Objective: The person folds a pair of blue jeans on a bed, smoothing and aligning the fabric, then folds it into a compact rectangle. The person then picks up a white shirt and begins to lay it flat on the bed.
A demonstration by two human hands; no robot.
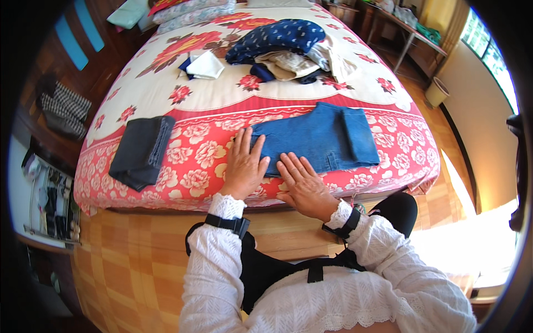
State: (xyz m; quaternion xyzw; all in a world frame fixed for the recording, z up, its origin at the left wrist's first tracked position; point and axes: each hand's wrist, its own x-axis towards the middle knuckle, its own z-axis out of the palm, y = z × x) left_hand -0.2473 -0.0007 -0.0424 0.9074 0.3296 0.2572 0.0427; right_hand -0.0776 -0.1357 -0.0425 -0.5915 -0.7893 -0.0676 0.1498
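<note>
Blue denim jeans point(308, 133), partly folded with one end turned over at the right, lie flat across the foot of the bed. My left hand point(245, 166) rests palm down at the left end of the denim, fingers spread. Over the lower left edge of the jeans lies my right hand point(304, 185), also flat, its fingertips on the cloth. Neither hand grips anything. A folded dark grey garment point(141, 150) lies to the left, apart from the jeans.
Farther back on the floral bedspread point(195, 166) are a heap of clothes with a navy patterned garment point(279, 39) on top, and a small white folded cloth point(205, 65). A waste bin point(437, 92) and a table point(410, 29) stand right of the bed; a shoe rack point(52, 204) stands left.
</note>
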